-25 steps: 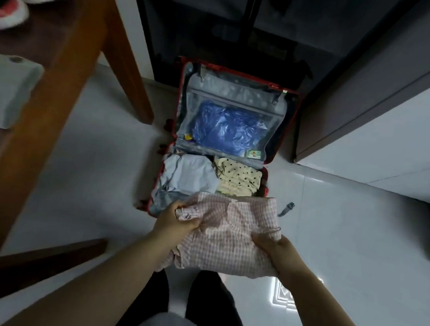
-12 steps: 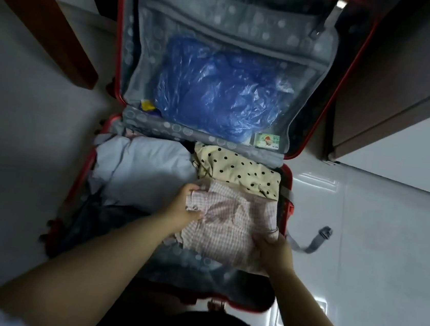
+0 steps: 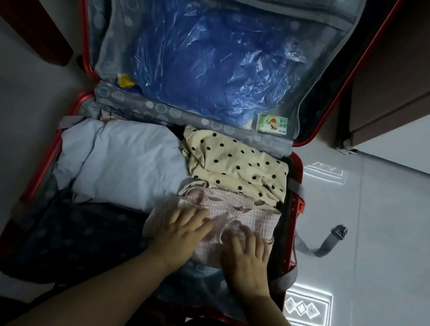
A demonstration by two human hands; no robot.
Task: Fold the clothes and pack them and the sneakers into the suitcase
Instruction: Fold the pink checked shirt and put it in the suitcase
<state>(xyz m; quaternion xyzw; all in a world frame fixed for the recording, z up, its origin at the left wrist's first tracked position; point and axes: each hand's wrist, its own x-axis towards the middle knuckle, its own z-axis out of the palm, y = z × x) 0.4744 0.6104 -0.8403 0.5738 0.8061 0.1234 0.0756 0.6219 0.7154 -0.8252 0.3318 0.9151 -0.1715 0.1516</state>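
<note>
A red suitcase (image 3: 292, 225) lies open on the floor. In its near half a folded pink checked garment (image 3: 253, 215) lies on the right side. My left hand (image 3: 181, 234) and my right hand (image 3: 248, 252) press flat on it with straight fingers. Behind it sits a folded cream garment with black dots (image 3: 235, 162). A folded pale blue garment (image 3: 125, 163) fills the left rear of that half. The lid's mesh pocket holds a blue plastic bag (image 3: 214, 63). No sneakers are in view.
A dark wooden table leg (image 3: 35, 11) stands at the upper left. A brown cabinet (image 3: 418, 65) rises at the upper right. A grey strap with a buckle (image 3: 334, 238) trails onto the white tiled floor (image 3: 398, 237) right of the suitcase.
I carried the pink checked garment down into the suitcase and laid it in front of the dotted one. Both hands let go their grip and now lie flat on it.
</note>
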